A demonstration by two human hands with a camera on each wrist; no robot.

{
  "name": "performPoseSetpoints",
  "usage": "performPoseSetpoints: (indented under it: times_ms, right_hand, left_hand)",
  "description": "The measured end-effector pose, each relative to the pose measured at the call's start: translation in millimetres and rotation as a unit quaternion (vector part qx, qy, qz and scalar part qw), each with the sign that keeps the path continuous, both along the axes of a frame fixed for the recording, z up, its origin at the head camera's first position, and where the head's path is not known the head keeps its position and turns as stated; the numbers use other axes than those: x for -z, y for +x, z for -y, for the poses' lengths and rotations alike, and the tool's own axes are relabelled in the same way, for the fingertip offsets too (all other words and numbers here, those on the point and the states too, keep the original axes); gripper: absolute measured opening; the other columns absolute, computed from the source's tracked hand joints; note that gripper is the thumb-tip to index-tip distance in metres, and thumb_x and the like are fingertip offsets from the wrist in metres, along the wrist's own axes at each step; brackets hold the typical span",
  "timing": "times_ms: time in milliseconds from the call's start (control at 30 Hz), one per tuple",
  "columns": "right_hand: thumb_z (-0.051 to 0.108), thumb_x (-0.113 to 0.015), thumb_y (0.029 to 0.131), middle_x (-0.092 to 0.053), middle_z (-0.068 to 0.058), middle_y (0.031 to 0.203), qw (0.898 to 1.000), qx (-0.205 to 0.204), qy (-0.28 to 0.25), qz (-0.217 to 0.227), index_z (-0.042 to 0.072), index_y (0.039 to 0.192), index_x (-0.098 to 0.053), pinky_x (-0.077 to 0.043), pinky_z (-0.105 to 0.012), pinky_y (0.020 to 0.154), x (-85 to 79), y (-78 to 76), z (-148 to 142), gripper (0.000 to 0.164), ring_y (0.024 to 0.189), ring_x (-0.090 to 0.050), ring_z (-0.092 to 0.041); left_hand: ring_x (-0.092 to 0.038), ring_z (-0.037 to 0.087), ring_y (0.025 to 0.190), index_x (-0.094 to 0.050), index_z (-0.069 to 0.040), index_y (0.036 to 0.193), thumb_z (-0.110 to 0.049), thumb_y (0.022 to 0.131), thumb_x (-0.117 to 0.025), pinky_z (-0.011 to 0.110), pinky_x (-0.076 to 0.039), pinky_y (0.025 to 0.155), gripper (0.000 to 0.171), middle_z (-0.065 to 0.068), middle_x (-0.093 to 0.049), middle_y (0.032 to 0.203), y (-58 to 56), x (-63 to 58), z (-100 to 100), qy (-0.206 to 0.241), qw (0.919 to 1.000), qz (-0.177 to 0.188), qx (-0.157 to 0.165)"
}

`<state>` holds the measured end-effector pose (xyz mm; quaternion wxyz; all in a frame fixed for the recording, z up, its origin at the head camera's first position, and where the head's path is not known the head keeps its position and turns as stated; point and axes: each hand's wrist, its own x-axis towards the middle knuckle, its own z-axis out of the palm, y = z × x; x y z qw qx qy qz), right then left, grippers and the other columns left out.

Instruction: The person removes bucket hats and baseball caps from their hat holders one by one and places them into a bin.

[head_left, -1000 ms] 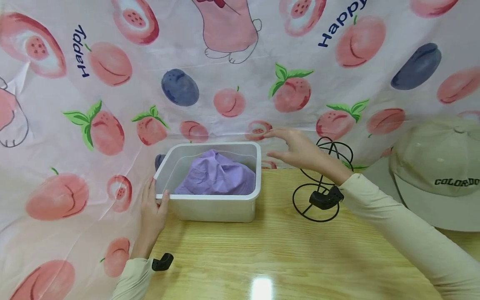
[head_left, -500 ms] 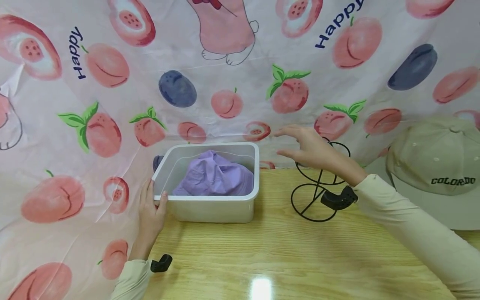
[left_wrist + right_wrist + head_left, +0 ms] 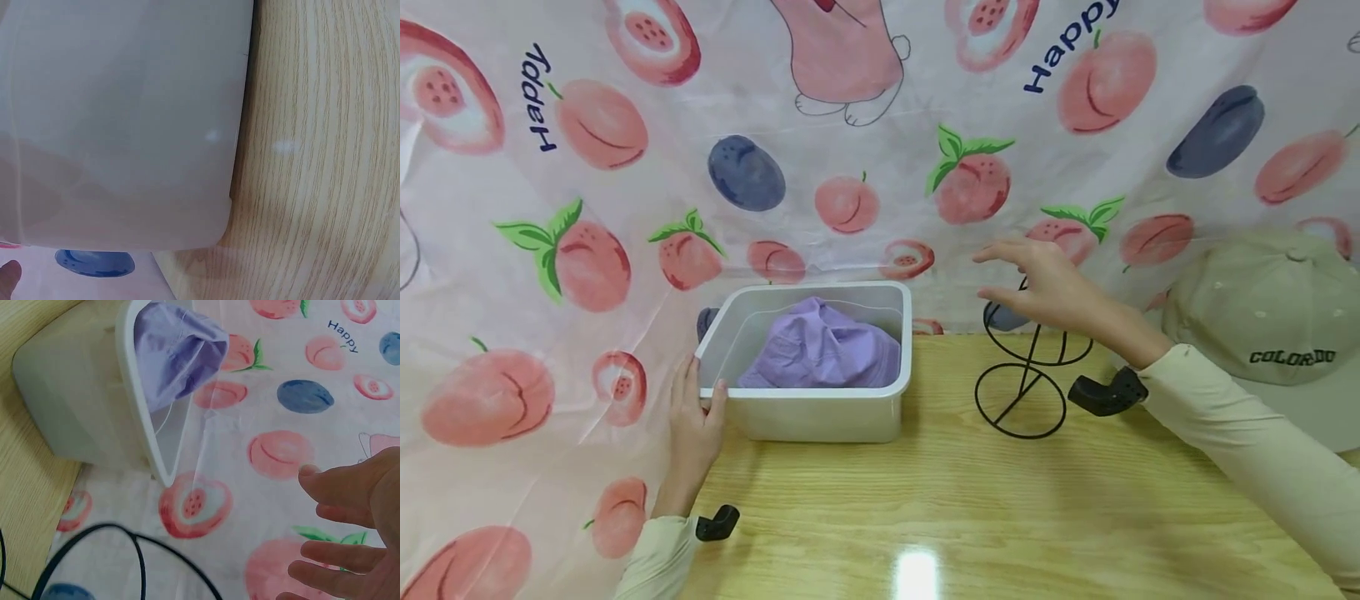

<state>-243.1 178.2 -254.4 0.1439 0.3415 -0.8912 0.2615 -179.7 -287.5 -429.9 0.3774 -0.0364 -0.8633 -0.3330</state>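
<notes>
A whitish plastic bin point(image 3: 820, 417) stands on the wooden table with a crumpled purple cap point(image 3: 827, 346) inside. My left hand point(image 3: 696, 433) rests at its front left corner, thumb by the front rim and fingers fairly straight along the left side. In the left wrist view the bin wall point(image 3: 131, 125) fills much of the picture, and one fingertip point(image 3: 9, 278) shows at the lower left. To the right of the bin, my right hand point(image 3: 1048, 279) hovers with spread fingers, holding nothing. It partly covers a black wire stand point(image 3: 1021, 400) in the head view.
A beige cap lettered "COLORADO" point(image 3: 1270, 317) sits at the right, partly behind the right sleeve. A dark blue-grey item point(image 3: 706, 321) peeks out behind the bin's left side. Fruit-printed cloth point(image 3: 850, 133) hangs along the back and left of the table point(image 3: 850, 508).
My right hand has drifted right, away from the bin, and now passes over the wire stand. The left hand keeps its place at the bin's corner. The head view has shifted slightly.
</notes>
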Motion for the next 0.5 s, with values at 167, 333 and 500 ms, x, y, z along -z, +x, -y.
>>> performPoseSetpoints:
  times_ms: [167, 333, 500]
  right_hand:
    - [0.013, -0.072, 0.084, -0.057, -0.019, 0.126, 1.0, 0.002, 0.006, -0.016, 0.001, 0.119, -0.062, -0.041, -0.054, 0.093, -1.6, 1.6, -11, 0.038, 0.12, -0.048, -0.036]
    - [0.011, -0.074, 0.082, -0.062, -0.018, 0.116, 0.999, 0.005, 0.007, -0.039, 0.0, 0.115, -0.064, -0.044, -0.053, 0.088, -3.1, 5.9, -23, 0.037, 0.111, -0.055, -0.035]
    - [0.012, -0.074, 0.081, -0.062, -0.018, 0.115, 0.999, 0.022, 0.013, -0.025, -0.001, 0.116, -0.063, -0.039, -0.054, 0.092, -4.5, 11.6, -33, 0.038, 0.112, -0.052, -0.035]
  left_hand:
    - [-0.035, 0.031, 0.13, -0.04, 0.004, 0.14, -0.017, 0.092, -0.056, 0.02, -0.036, 0.09, 0.055, 0.015, -0.038, 0.145, 0.4, 0.4, 2, 0.004, 0.9999, -0.012, -0.007]
    - [-0.035, 0.031, 0.129, -0.04, 0.005, 0.14, -0.017, 0.091, -0.056, 0.015, -0.035, 0.086, 0.055, 0.017, -0.038, 0.144, 0.2, 0.6, 0, 0.007, 0.9998, -0.018, 0.0]
    - [-0.036, 0.031, 0.129, -0.041, 0.005, 0.139, -0.017, 0.091, -0.055, 0.014, -0.036, 0.081, 0.055, 0.017, -0.039, 0.144, -0.6, 1.1, -3, 0.01, 0.9998, -0.02, 0.0]
